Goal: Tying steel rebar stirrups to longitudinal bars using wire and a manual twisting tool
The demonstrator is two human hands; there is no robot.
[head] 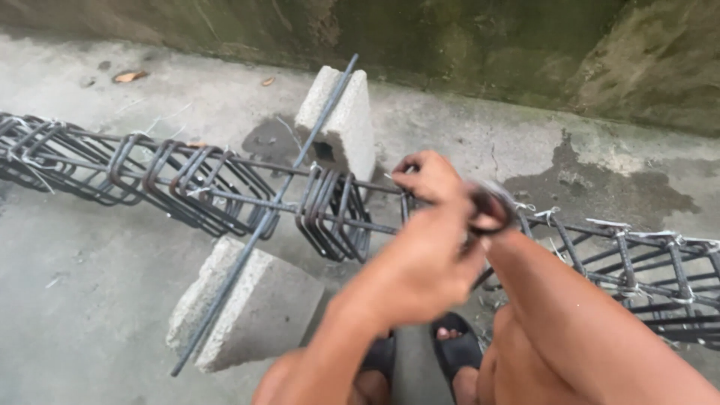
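While blurred above the rebar cage (337, 206), left hand (424, 259) fisted, right hand (435, 176) pinching a top bar (379, 187).

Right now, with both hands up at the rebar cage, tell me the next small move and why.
Probably slide one of the bunched stirrups along the bars toward the hands. The right hand and left hand meet at a bare joint; the stirrups to the right look spaced and wire-tied, while these are crowded together.
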